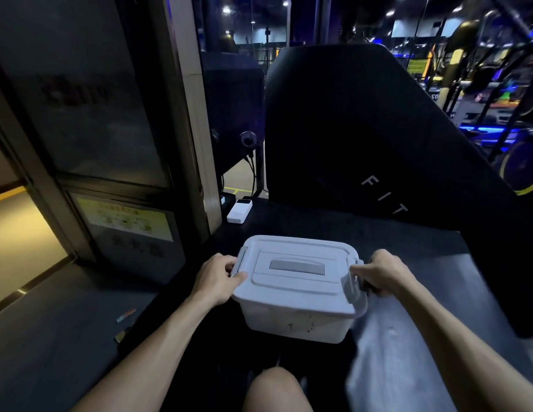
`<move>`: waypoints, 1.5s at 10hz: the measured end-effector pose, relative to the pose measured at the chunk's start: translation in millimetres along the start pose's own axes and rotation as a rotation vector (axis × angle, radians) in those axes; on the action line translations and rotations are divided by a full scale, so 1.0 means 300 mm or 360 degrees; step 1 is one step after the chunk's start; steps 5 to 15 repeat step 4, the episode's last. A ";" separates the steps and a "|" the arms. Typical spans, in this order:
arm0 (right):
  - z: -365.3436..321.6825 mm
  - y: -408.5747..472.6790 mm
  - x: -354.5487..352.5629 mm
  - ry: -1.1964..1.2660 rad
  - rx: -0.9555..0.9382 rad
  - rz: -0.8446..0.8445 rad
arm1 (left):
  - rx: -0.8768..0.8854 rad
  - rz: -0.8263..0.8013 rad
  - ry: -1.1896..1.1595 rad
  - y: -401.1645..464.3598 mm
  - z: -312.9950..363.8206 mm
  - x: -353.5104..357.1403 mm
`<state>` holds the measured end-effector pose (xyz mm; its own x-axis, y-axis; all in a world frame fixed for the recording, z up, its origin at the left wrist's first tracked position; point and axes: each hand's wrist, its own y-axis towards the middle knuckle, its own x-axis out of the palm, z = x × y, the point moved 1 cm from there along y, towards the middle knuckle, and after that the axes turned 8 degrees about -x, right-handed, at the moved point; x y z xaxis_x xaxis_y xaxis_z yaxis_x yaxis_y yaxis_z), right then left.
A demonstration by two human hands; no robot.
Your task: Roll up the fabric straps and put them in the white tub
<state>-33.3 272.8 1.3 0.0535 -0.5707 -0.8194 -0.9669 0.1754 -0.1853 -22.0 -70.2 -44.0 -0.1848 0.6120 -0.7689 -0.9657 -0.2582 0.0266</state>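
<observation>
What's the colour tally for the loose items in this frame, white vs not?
White: 2, the white tub with its lid on, held at the side latches by the left hand and right hand, and a white power bank.
Black: 1, small fan.
Coloured: 1, small item on the floor, blurred.
Fabric straps: 0 visible.
Total: 4

text: "f i t" | on: black slanted panel [378, 138] | yellow sign [125, 218] (on dark door): unreadable
</observation>
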 end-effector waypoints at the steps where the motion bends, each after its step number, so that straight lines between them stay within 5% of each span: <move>1: -0.027 -0.013 0.004 -0.0142 -0.0036 0.0077 | 0.0001 0.0017 -0.0029 -0.009 -0.008 0.012; 3: -0.020 -0.034 0.007 -0.0222 -0.0058 0.0075 | 0.0015 -0.0016 0.0186 -0.063 0.022 -0.018; 4: -0.018 -0.066 -0.008 -0.0135 -0.0194 0.0286 | 0.0118 -0.0035 0.0035 -0.110 0.012 -0.074; 15: -0.018 -0.066 -0.008 -0.0135 -0.0194 0.0286 | 0.0118 -0.0035 0.0035 -0.110 0.012 -0.074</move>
